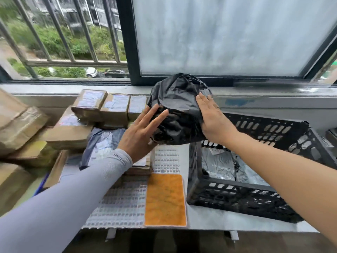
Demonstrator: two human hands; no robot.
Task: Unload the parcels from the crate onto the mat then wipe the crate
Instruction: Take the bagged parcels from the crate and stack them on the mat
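Note:
A bulky black plastic parcel (179, 105) is in the air between the crate and the stacked boxes, carried between both palms. My left hand (141, 133) presses its left side with straight fingers; my right hand (212, 118) presses its right side, fingers flat. The black slotted crate (233, 196) stands at the right with a grey plastic parcel (221, 166) lying inside. A clear gridded mat (118, 207) covers the table's middle, with an orange cloth (165, 199) lying on it beside the crate.
Several brown cardboard parcels (109, 106) are stacked at the left and back, with a grey-blue bag parcel (102, 141) among them. A window sill and dark window frame (237, 80) run behind. The table's front edge is near the bottom.

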